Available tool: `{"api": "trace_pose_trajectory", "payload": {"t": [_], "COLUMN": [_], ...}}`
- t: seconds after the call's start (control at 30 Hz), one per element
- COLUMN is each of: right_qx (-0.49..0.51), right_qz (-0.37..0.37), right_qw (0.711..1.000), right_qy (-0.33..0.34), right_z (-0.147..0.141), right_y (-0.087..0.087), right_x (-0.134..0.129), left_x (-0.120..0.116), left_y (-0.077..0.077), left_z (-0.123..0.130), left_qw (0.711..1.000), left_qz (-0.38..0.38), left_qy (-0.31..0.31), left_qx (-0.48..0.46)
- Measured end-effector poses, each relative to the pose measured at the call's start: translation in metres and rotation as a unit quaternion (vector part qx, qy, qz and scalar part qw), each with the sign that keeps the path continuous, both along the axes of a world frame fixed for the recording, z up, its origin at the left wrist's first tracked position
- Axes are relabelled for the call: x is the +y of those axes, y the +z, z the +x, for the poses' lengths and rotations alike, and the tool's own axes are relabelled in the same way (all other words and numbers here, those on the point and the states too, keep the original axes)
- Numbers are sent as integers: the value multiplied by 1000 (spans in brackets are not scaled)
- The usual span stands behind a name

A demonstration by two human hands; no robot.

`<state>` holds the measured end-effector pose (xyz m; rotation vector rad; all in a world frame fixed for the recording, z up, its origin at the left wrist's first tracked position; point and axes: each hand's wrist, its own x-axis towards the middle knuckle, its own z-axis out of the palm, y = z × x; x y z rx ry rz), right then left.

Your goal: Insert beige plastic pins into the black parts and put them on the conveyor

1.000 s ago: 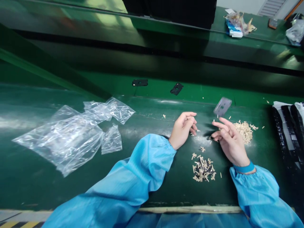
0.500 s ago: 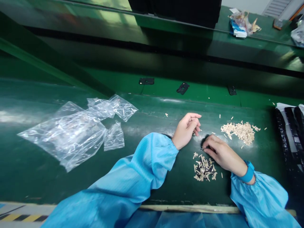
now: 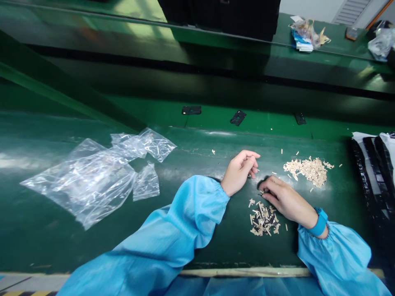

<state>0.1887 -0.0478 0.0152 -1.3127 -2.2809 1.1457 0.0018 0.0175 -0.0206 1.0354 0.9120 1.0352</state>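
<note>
My left hand (image 3: 240,172) hovers over the green bench with its fingers curled inward. Tiny light bits show by its fingertips, but what lies inside the curl is hidden. Close to its right, the thumb and forefinger of my right hand (image 3: 282,199) pinch a small flat piece (image 3: 261,192), partly pale and partly dark. Just below that hand lies a loose pile of small T-shaped beige and dark pieces (image 3: 263,220). A larger heap of beige pieces (image 3: 311,170) is spread beyond the right hand, apart from it.
Clear plastic bags (image 3: 89,176) lie on the left of the bench (image 3: 173,238). Along the back sit black flat plates (image 3: 238,118). Black-and-white packaging (image 3: 375,176) stands at the right edge. A green sloping beam (image 3: 61,86) crosses the upper left.
The view has shifted slightly, so everything sits a little lower and further left. The piece in my right hand's pinch shows more of its pale side. Both hands otherwise keep their places.
</note>
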Motion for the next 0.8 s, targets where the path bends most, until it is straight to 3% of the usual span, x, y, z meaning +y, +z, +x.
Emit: {"api": "trace_pose_trajectory", "payload": {"t": [0.47, 0.6, 0.7, 0.8], "right_qx": [25, 95, 154, 184], "right_qz": [-17, -144, -238, -254], "right_qw": [999, 982, 952, 934], "right_qy": [-40, -76, -119, -171], "right_z": [2, 13, 18, 17], "right_y": [-1, -2, -1, -1], "right_x": [2, 6, 9, 10], "left_x": [0, -1, -3, -4], "left_y": [1, 6, 15, 21], "left_z": [-1, -6, -10, -13], "left_qw": [1000, 991, 955, 923], "left_qz": [3, 25, 87, 127], "left_qy": [-11, -109, -226, -283], "left_qx": [13, 69, 171, 228]}}
